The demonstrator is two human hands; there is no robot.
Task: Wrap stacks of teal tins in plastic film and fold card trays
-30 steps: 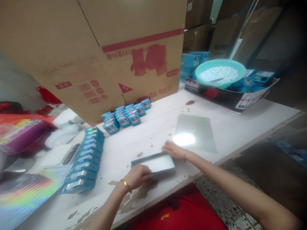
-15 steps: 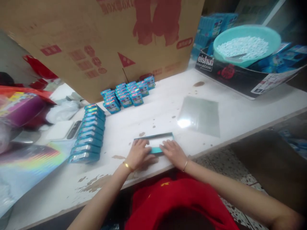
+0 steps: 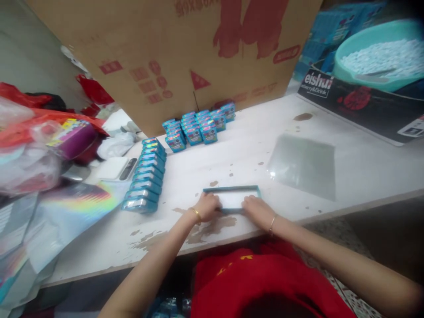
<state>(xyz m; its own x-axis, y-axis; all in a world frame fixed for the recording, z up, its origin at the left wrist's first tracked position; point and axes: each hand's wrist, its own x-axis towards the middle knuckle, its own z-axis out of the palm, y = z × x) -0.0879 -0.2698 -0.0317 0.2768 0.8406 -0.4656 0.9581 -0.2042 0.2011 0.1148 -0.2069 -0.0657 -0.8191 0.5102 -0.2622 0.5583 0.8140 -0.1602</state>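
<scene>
Down at the near edge of the white worktop [image 3: 251, 150], both hands rest on a shallow teal-rimmed tray [image 3: 232, 197] that lies flat with its pale inside facing up. Fingers of the left hand [image 3: 207, 206] curl over the tray's near left corner, and the right hand [image 3: 258, 210] presses on its near right edge; each grips the rim with fingers bent. A clear plastic sheet [image 3: 303, 165] lies just right of the tray. Farther left, a row of blue packets [image 3: 145, 176] runs along the worktop, and more small blue boxes [image 3: 198, 126] stand against a big cardboard carton [image 3: 185, 48]. A teal bowl of white pellets [image 3: 380, 55] sits at far right.
</scene>
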